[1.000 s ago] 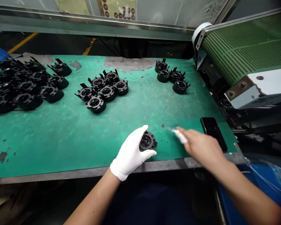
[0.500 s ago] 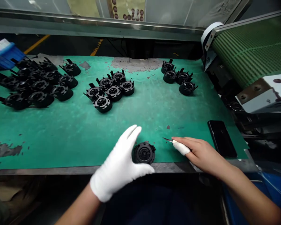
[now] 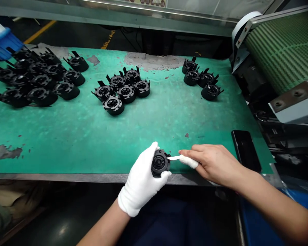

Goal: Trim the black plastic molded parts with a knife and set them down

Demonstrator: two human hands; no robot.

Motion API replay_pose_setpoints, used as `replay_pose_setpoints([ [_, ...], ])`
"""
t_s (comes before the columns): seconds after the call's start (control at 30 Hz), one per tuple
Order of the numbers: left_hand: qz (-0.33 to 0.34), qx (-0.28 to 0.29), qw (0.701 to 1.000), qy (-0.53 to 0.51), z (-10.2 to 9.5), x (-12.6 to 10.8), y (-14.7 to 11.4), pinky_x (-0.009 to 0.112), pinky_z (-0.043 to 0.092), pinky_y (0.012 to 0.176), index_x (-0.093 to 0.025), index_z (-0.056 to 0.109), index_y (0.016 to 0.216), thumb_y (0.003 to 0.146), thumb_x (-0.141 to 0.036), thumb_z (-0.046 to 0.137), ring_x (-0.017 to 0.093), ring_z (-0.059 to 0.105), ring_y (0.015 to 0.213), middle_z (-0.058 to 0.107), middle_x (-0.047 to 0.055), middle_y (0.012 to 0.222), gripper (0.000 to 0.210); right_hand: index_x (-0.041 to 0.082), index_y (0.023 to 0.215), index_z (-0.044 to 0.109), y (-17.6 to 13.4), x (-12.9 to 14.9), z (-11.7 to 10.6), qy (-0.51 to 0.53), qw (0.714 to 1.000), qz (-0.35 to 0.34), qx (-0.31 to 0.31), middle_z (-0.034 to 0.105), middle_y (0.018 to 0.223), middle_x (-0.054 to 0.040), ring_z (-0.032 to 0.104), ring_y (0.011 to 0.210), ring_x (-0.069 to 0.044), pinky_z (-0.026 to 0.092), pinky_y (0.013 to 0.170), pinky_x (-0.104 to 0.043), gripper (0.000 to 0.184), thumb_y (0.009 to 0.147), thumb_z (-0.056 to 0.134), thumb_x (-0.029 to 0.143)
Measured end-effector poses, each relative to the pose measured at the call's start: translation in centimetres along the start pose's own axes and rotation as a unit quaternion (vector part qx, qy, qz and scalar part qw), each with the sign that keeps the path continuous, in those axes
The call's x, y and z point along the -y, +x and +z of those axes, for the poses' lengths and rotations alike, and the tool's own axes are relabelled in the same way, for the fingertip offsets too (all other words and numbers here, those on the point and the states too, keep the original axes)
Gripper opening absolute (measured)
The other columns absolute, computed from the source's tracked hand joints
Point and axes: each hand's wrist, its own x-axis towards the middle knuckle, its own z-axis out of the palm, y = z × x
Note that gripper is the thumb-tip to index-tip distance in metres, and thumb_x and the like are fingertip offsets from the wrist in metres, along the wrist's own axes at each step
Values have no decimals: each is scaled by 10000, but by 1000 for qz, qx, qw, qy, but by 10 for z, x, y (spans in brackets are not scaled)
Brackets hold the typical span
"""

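Left hand [image 3: 141, 179] grips black part [image 3: 159, 164], apparently to steady it against knife [image 3: 174, 158] pinched in right hand [image 3: 214, 162] alongside.

The mat [image 3: 169, 119] is bright, lower corners seemingly blurred.

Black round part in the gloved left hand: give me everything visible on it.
The round part is black and looks like moulded plastic. Its ringed face, with small raised details, points up toward the camera; small tabs edge the rim. The gloved left hand grips it around its left side, near the front edge of the green table. A blade in the right hand meets its right rim in view; actual contact is unclear.
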Motion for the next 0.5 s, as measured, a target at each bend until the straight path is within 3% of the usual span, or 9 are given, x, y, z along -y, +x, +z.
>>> replay_pose_setpoints([
  [0.07, -5, 28, 1000, 3, -6, -1, 2, 467, 423, 1197, -229, 236, 1564, 816, -336, 747, 288, 504, 1397, 499, 114, 1513, 912, 301, 1368, 645, 2, -20, -3, -72, 994, 83, -15, 759, 983, -55, 704, 793, -234, 440, 556, -291, 468, 921, 520, 243],
  [0.13, 8, 96, 995, 8, -20, 2, 7, 464, 386, 1225, -242, 201, 1583, 819, -333, 744, 285, 451, 1446, 437, 98, 1578, 942, 282, 1353, 658, 1, -40, -5, -114, 978, 175, -24, 765, 1069, -70, 714, 812, -263, 452, 527, -309, 478, 904, 504, 235],
  [0.23, 58, 208, 976, 23, -51, 14, 19, 413, 355, 1245, -303, 248, 1580, 881, -306, 683, 244, 406, 1480, 374, 19, 1627, 824, 314, 1350, 649, -4, -52, -5, -65, 986, 153, -27, 737, 1238, -33, 713, 1005, -283, 545, 692, -360, 476, 913, 477, 230],
  [0.3, 77, 187, 978, 44, -71, 22, 27, 381, 338, 1254, -333, 395, 1518, 971, -269, 548, 198, 438, 1459, 439, -32, 1589, 572, 307, 1353, 640, -7, -44, -1, 7, 995, 99, -25, 724, 1274, -24, 698, 1072, -268, 554, 830, -385, 457, 934, 469, 238],
  [0.37, 66, 116, 989, 59, -83, 26, 31, 384, 333, 1257, -324, 481, 1462, 1011, -293, 484, 187, 461, 1442, 491, -33, 1552, 452, 285, 1353, 635, -8, -27, 3, 69, 996, 58, -26, 730, 1252, -37, 701, 1056, -248, 546, 874, -381, 426, 971, 449, 263],
  [0.43, 37, 61, 996, 53, -80, 24, 30, 425, 328, 1259, -293, 423, 1499, 965, -405, 590, 227, 425, 1466, 444, 14, 1586, 570, 275, 1348, 634, -6, -9, 5, 113, 993, 28, -27, 745, 1187, -41, 711, 990, -223, 545, 832, -352, 405, 998, 431, 281],
  [0.5, 8, 38, 999, 33, -64, 20, 24, 477, 312, 1261, -256, 283, 1562, 821, -517, 757, 287, 351, 1506, 338, 79, 1640, 918, 280, 1351, 630, 0, 5, 5, 134, 991, 3, -20, 754, 1114, -33, 712, 930, -202, 537, 776, -322, 397, 1007, 433, 277],
])
